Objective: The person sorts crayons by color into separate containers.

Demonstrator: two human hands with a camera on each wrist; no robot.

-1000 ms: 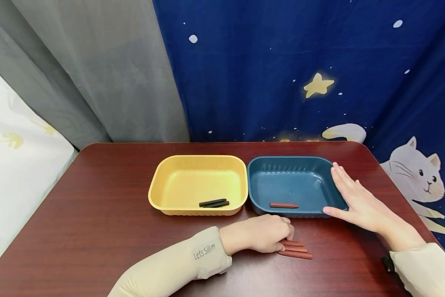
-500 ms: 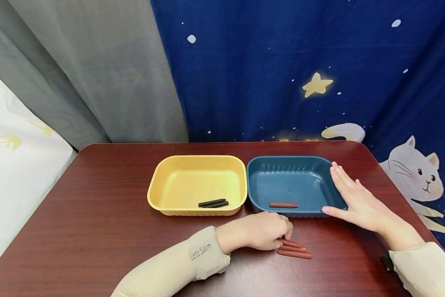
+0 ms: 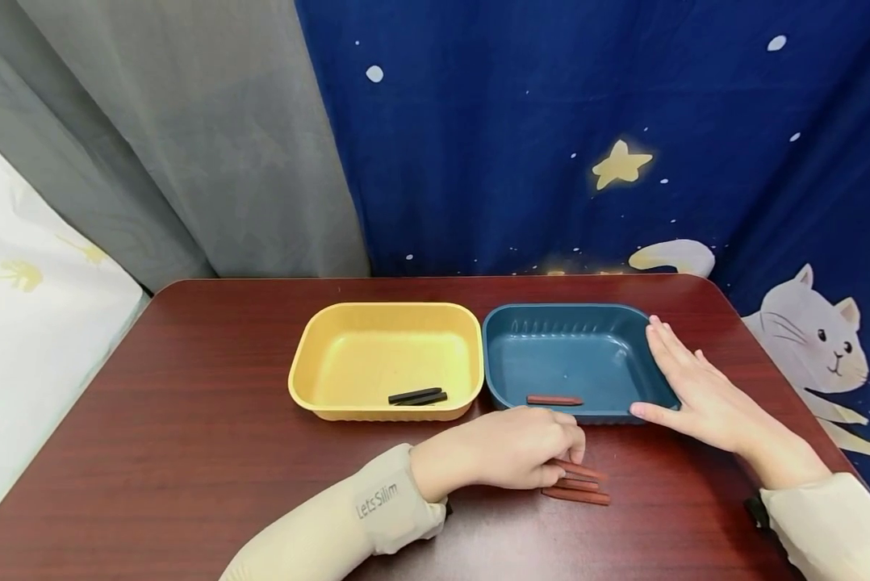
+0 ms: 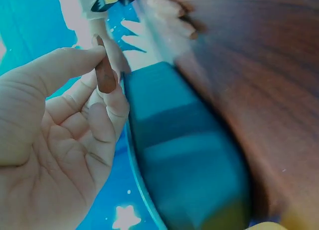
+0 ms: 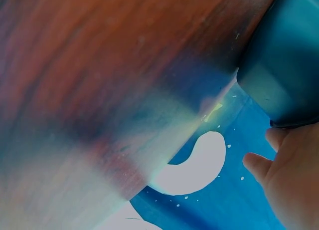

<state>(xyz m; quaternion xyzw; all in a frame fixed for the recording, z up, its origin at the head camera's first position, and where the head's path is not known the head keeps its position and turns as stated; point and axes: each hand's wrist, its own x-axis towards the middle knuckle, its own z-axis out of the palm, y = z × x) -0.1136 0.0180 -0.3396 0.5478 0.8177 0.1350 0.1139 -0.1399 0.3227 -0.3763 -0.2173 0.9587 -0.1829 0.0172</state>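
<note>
My left hand (image 3: 515,448) pinches a reddish-brown crayon (image 4: 105,73) between thumb and fingers, just in front of the blue basin (image 3: 566,363). On the table beneath it lie two more brown crayons (image 3: 576,496), side by side. Another brown crayon (image 3: 554,400) rests inside the blue basin near its front wall. With straight, spread fingers, my right hand (image 3: 711,407) touches the right side of that basin; the right wrist view shows part of this hand at the basin's edge.
Left of the blue basin, close against it, stands a yellow basin (image 3: 384,311) with black crayons (image 3: 416,396) near its front right. Both are on a dark red wooden table (image 3: 210,436). Behind the table hang a grey curtain (image 3: 261,161) and a blue starry curtain (image 3: 493,145).
The left hand has moved slightly to the right and drawn one brown crayon up and away from the two others on the table. The right hand stays where it was.
</note>
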